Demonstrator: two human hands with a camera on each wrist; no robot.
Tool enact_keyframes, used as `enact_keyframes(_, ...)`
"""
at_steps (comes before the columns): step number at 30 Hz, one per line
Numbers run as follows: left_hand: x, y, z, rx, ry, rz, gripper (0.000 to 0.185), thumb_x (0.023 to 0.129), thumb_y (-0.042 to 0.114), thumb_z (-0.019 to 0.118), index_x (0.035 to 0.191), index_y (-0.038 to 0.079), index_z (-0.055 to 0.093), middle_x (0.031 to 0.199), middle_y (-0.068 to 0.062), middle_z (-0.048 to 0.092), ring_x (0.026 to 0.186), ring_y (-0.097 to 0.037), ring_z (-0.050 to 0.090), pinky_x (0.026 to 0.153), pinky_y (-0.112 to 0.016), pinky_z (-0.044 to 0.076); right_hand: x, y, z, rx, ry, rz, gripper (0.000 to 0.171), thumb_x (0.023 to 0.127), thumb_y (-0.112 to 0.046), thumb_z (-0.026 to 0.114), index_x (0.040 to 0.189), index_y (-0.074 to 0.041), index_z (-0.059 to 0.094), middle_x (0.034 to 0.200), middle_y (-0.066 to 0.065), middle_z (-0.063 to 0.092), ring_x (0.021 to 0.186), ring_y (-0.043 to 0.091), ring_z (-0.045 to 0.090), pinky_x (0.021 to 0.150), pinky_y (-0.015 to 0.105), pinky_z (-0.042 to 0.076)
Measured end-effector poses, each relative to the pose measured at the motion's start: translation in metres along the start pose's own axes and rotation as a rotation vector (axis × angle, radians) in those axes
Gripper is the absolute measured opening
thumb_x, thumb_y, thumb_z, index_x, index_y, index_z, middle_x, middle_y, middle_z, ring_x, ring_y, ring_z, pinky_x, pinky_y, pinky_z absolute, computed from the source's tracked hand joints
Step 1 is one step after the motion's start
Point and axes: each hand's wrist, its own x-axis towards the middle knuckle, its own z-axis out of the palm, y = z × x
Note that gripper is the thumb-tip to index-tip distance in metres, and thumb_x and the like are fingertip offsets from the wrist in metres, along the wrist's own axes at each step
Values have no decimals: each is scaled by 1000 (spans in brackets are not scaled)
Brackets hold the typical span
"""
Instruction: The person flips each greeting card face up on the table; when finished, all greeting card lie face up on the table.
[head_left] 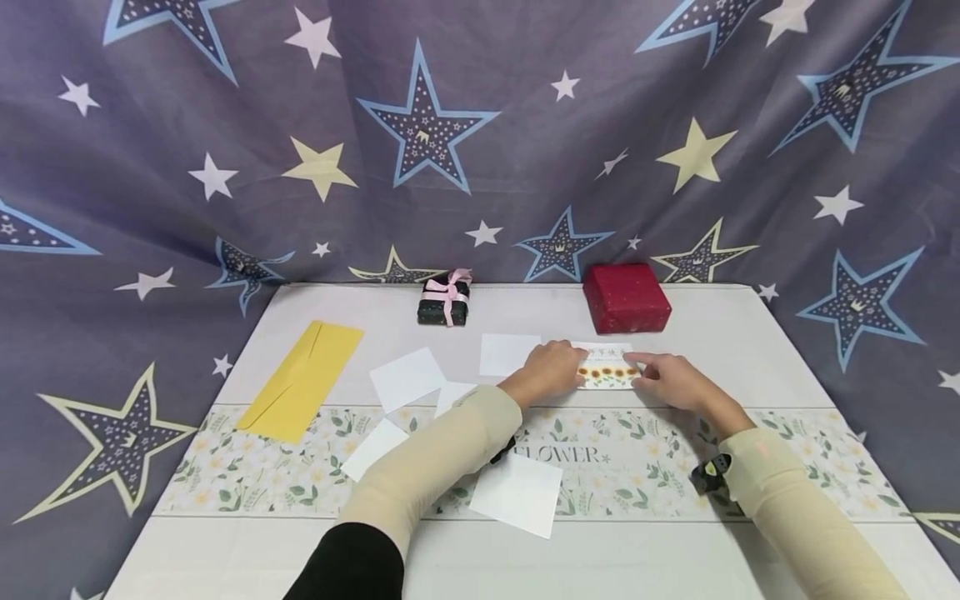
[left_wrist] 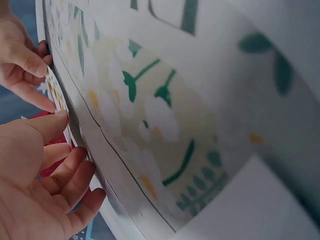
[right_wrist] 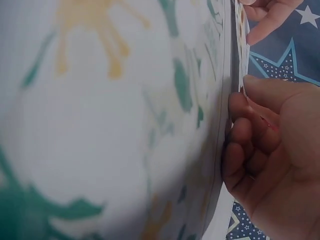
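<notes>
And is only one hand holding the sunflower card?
No, the left hand holds one side of the card and the right hand the other.

Star-printed grey cloth (head_left: 517, 175) behind a white table (head_left: 615, 554)

From my remote feed I see a star-print curtain (head_left: 525, 167) behind the tabletop (head_left: 637, 558), a red box (head_left: 627, 298) and a black gift box (head_left: 432, 315) with a pink ribbon bow (head_left: 447, 292) near its far edge, a yellow envelope (head_left: 303, 379) at left, and white paper squares (head_left: 517, 493) scattered on and around a floral band (head_left: 262, 479).
</notes>
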Motion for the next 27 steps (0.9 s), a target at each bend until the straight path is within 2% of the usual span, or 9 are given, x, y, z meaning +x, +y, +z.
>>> enact_keyframes(13, 0, 6, 2, 111, -34, -1, 47, 101, 47, 59, 142, 24, 60, 127, -5, 63, 117, -22, 59, 100, -41, 52, 2, -1, 1, -36, -24, 50, 58, 98, -23, 66, 152, -10, 49, 88, 4, 67, 77, 15, 56, 71, 30, 44)
enact_keyframes(19, 2, 5, 5, 121, -23, 7, 45, 101, 47, 58, 140, 24, 61, 125, -5, 64, 115, -22, 59, 99, -41, 52, 0, -1, 0, -53, -24, 41, 58, 98, -23, 66, 152, -10, 49, 88, 3, 68, 76, 15, 57, 70, 30, 44)
enact_keyframes(27, -2, -2, -1, 95, 29, 42, 42, 101, 43, 60, 136, 21, 65, 121, -3, 69, 108, -20, 64, 95, -41, 53, -5, -5, 0, -25, -19, 5, 59, 99, -24, 64, 153, -9, 46, 89, 3, 68, 74, 14, 56, 68, 30, 45)
